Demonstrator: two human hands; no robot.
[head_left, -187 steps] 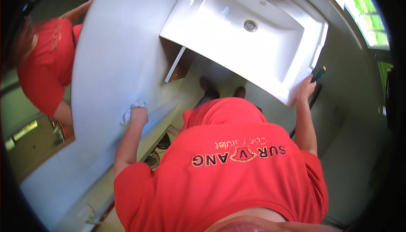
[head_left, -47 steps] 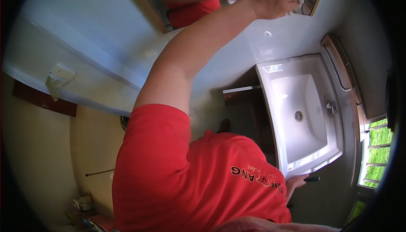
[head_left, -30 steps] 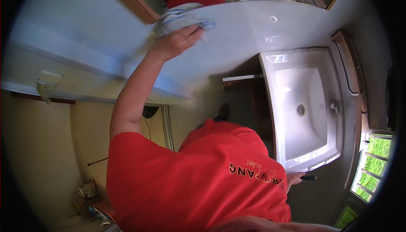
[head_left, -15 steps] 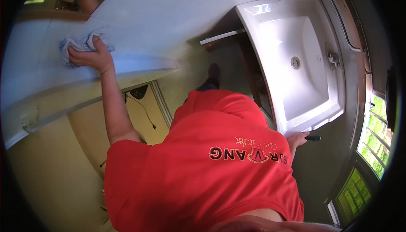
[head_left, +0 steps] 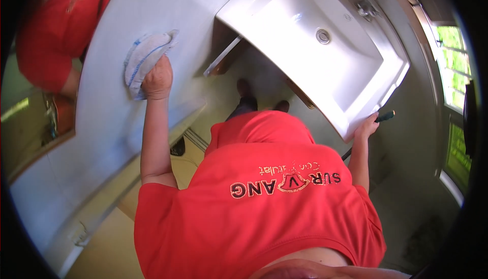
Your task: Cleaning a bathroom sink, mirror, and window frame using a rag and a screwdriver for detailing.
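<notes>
Press the cloth, clamped in the left hand, flat against the pale wall at ten o'clock, steadying the green handle, clamped in the right hand, at three o'clock.

A matt cloth is seen at ten o'clock; at one o'clock, a smooth, glossy sink is fitted with a shiny metal tap.
</notes>
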